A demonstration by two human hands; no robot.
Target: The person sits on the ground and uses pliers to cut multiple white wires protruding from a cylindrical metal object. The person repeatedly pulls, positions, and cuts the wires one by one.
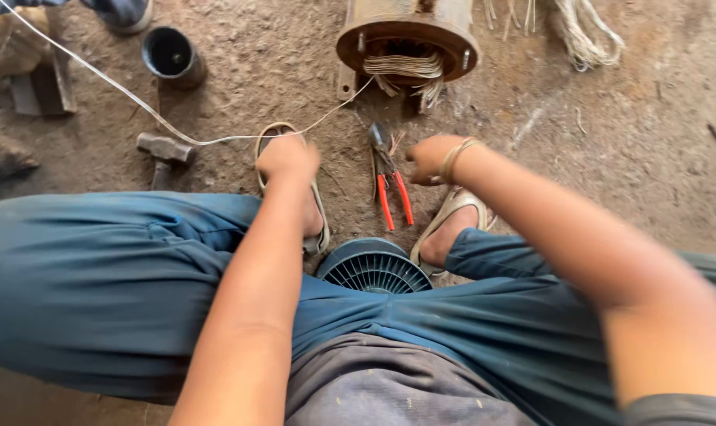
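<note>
My left hand point(287, 158) is a blurred, closed fist over my left sandal, and a thin white wire point(121, 91) appears to pass through it. The wire runs from the upper left to this hand and on to the rusty motor stator point(409, 39), where pale winding strips hang from the bore. My right hand point(430, 158), with a band on the wrist, is curled just right of the red-handled pliers point(391, 185) lying on the dirt floor. It does not grip them as far as I can see.
A hammer point(164, 150) lies left of my left foot. A black cup point(172, 55) stands at the upper left near another person's shoe point(125, 14). A blue slotted fan cover point(373, 268) sits between my feet. Frayed cord point(583, 35) lies at the upper right.
</note>
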